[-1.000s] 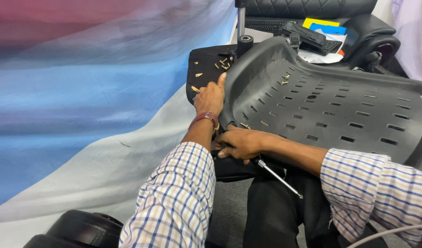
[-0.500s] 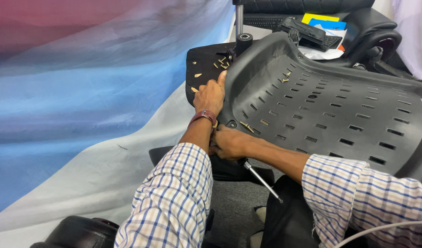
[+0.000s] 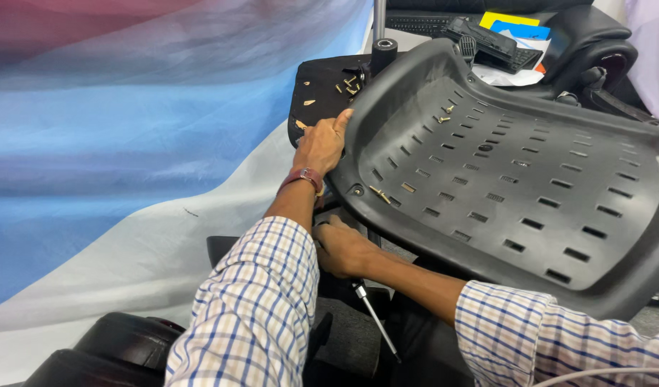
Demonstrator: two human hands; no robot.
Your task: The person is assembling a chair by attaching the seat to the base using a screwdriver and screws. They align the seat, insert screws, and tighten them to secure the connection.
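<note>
Fingers of the left hand (image 3: 322,143) grip the edge of a black slotted chair seat (image 3: 516,179), tilted up before the person. Below its rim, the right hand (image 3: 342,247) is closed around a screwdriver (image 3: 375,319), shaft pointing down. Loose screws (image 3: 347,86) lie nearby.

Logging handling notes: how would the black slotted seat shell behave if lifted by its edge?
The seat shell looks like rigid moulded plastic, so probably stiff, not floppy. Its many slots suggest it is light for its size. Broad and curved, held at one rim by the left hand, it may tip; loose screws could slide off.
</note>
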